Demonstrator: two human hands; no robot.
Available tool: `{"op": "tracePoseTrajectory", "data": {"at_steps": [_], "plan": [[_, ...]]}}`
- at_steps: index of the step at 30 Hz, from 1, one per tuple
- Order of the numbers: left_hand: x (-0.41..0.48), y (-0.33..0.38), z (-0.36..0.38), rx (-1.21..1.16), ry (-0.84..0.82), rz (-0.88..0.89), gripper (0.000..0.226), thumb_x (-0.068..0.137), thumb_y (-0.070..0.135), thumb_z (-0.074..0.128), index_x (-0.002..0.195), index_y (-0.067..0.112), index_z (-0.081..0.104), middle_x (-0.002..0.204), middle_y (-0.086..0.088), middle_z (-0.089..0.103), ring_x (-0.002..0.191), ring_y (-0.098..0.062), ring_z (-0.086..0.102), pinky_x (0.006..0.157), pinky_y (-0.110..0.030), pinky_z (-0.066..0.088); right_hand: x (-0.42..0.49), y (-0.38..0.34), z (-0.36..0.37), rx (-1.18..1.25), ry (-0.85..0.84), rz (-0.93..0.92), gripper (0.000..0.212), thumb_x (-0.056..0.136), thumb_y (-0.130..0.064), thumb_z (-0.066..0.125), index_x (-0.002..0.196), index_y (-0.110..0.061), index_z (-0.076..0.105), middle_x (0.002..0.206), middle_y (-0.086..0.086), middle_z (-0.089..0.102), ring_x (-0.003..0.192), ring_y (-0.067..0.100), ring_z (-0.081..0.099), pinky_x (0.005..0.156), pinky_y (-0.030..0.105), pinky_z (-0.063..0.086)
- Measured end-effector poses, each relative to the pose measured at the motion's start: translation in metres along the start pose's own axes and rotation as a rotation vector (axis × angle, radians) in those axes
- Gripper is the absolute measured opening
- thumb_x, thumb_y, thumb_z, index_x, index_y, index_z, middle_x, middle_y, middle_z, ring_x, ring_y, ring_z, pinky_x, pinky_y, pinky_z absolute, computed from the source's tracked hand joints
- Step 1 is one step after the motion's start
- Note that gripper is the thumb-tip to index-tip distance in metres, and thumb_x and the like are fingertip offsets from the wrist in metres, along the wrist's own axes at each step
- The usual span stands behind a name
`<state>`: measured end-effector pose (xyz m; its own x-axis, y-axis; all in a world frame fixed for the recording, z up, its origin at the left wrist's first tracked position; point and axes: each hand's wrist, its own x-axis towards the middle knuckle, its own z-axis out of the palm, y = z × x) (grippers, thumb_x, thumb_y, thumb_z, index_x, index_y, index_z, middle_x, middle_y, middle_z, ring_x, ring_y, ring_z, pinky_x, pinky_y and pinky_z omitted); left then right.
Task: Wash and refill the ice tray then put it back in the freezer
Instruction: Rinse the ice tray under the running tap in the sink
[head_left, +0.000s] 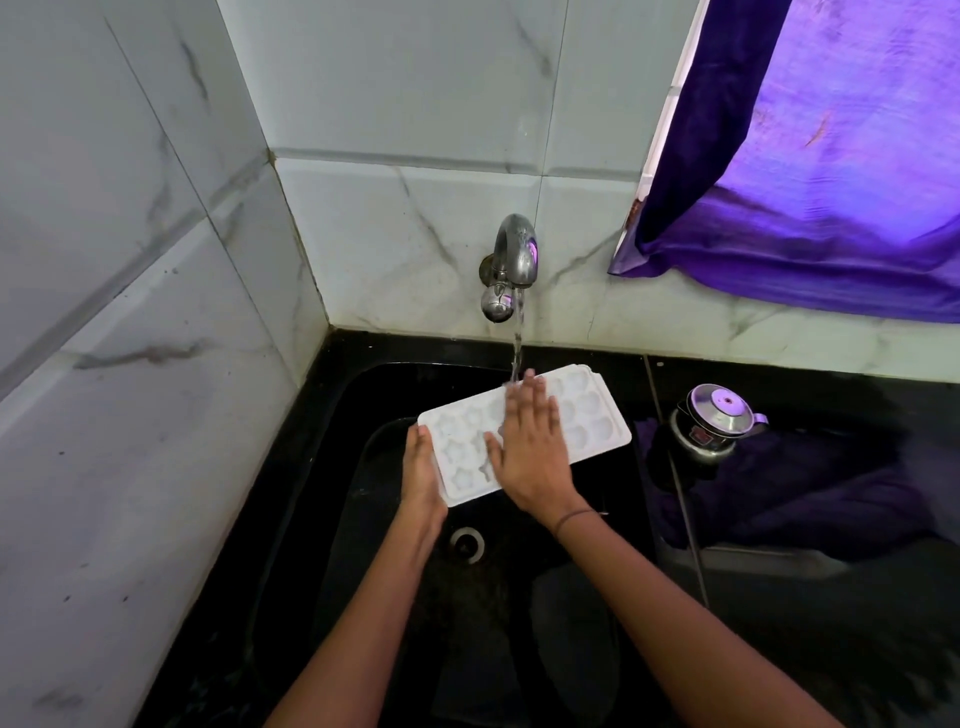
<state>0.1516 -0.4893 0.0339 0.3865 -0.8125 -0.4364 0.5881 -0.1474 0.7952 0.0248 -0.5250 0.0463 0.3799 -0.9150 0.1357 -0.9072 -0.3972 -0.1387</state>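
Ice tray (592, 415): white all over, its moulded cells showing as paler, softly shaded flower-like shapes.
Sink (322, 519): glossy black basin, with a silver-grey drain ring (467, 543) at the bottom.
Counter (831, 597): black, polished, carrying dim purple reflections.
Tap (511, 262): dull silver metal, with a small violet glint on its curve.
Wall tiles (130, 312): white to pale grey, marbled with thin dark-grey veins; grout lines are grey and darker, grimy, along the corner.
Curtain (831, 156): purple, bright lilac where light passes through, deep violet in the folds.
Kettle (714, 423): shiny silver steel with a red-and-black label.
Right wrist: a thin dark band (571, 516).
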Motion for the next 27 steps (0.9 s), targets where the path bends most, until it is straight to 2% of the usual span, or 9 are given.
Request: {"op": "tracePoseTrajectory", "data": {"at_steps": [4,9,11,14,17,19,22,24,27], "plan": [[0.003,0.001,0.002,0.029,-0.009,0.042,0.029,0.102,0.026,0.033,0.114,0.009,0.053,0.109,-0.011,0.063,0.090,-0.020,0.064,0.079,-0.035,0.052,-0.012,-0.027,0.013,-0.040,-0.001,-0.265,0.066,0.093,-0.035,0.022,0.149,-0.001,0.013,0.158,0.017,0.004,0.146,0.028,0.001,0.120,0.044,0.007],[0.002,0.006,-0.001,0.003,0.002,0.008,0.026,0.101,0.027,0.035,0.107,0.011,0.055,0.108,-0.016,0.064,0.094,-0.028,0.064,0.090,-0.043,0.049,-0.025,-0.019,0.019,-0.147,-0.019,-0.558,0.063,0.097,-0.038,0.028,0.149,-0.005,0.019,0.158,0.013,0.014,0.147,0.023,0.009,0.117,0.039,0.008],[0.003,0.010,-0.003,0.013,0.029,0.033,0.028,0.101,0.025,0.035,0.115,0.007,0.051,0.116,-0.020,0.061,0.097,-0.031,0.061,0.094,-0.049,0.046,-0.030,0.002,0.017,-0.156,-0.010,-0.543,0.063,0.098,-0.043,0.026,0.150,-0.009,0.017,0.159,0.009,0.009,0.148,0.021,0.005,0.118,0.040,0.006],[0.009,0.018,-0.010,0.046,0.075,0.035,0.042,0.101,0.027,0.034,0.136,0.003,0.035,0.130,-0.019,0.054,0.111,-0.035,0.057,0.099,-0.055,0.043,-0.028,0.043,0.007,-0.040,0.025,-0.248,0.065,0.098,-0.046,0.019,0.151,-0.008,0.016,0.159,0.008,0.001,0.148,0.020,-0.001,0.118,0.039,0.003],[0.006,0.022,-0.008,0.046,0.076,0.030,0.041,0.102,0.027,0.032,0.133,0.002,0.036,0.124,-0.016,0.056,0.098,-0.028,0.060,0.097,-0.055,0.043,-0.015,0.057,-0.005,-0.003,0.078,0.038,0.070,0.097,-0.047,0.009,0.149,-0.001,0.011,0.158,0.014,0.003,0.147,0.024,0.002,0.119,0.038,-0.002],[0.004,0.019,-0.004,0.030,0.069,0.028,0.039,0.102,0.028,0.031,0.131,0.003,0.038,0.121,-0.015,0.057,0.097,-0.028,0.060,0.098,-0.056,0.043,-0.007,0.043,-0.006,0.009,0.098,0.092,0.070,0.096,-0.043,0.015,0.149,0.002,0.011,0.158,0.017,0.004,0.147,0.027,0.002,0.120,0.041,-0.001],[0.004,0.013,0.004,0.036,0.054,0.025,0.032,0.102,0.025,0.033,0.123,0.005,0.045,0.120,-0.018,0.058,0.102,-0.031,0.058,0.095,-0.051,0.046,-0.004,0.001,0.001,0.051,0.036,-0.038,0.070,0.094,-0.039,0.015,0.149,0.002,0.006,0.157,0.018,-0.004,0.147,0.029,-0.003,0.119,0.040,-0.002],[0.002,0.010,0.008,0.071,0.014,0.056,0.024,0.101,0.022,0.033,0.106,0.010,0.053,0.110,-0.015,0.062,0.095,-0.025,0.060,0.085,-0.038,0.052,-0.004,-0.027,0.009,0.028,-0.005,-0.198,0.067,0.092,-0.034,0.020,0.149,0.002,0.013,0.157,0.019,0.003,0.147,0.029,0.004,0.119,0.040,0.002],[0.003,0.012,0.006,0.103,-0.018,0.080,0.026,0.101,0.022,0.034,0.107,0.013,0.057,0.106,-0.005,0.064,0.097,-0.018,0.062,0.085,-0.029,0.051,0.002,-0.039,0.014,-0.057,-0.024,-0.433,0.062,0.094,-0.034,0.026,0.149,-0.005,0.021,0.158,0.013,0.013,0.147,0.022,0.012,0.119,0.039,0.006]]}}
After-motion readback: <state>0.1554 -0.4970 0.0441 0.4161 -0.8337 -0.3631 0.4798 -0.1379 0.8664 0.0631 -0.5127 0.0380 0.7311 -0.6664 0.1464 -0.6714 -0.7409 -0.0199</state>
